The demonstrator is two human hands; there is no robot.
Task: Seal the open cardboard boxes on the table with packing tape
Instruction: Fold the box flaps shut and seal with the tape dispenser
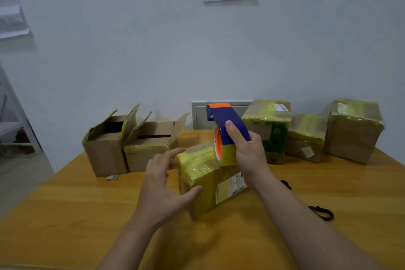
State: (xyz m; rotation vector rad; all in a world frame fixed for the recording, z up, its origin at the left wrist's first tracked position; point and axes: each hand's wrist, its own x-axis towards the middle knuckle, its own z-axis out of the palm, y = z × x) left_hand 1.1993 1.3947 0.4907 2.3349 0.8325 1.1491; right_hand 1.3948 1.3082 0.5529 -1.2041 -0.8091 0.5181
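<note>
Right hand (248,153) is wrapped around the blue tape dispenser (228,125), thumb up on the handle, with the yellow roll sitting right on the top of the middle box (203,184). Left hand (161,182) is loose and spread. Its thumb presses the near side of that box and the fingers hover by the top edge, so it's steadying rather than gripping. The box is in the centre of the wooden table (65,204), already with yellow tape across its top, so I'd guess this one is nearly finished. Off to the back right, three taped boxes (268,136) (306,136) (355,136) look done. Back left, two open boxes (104,151) (149,153) have their flaps up, so roughly two to go.
</note>
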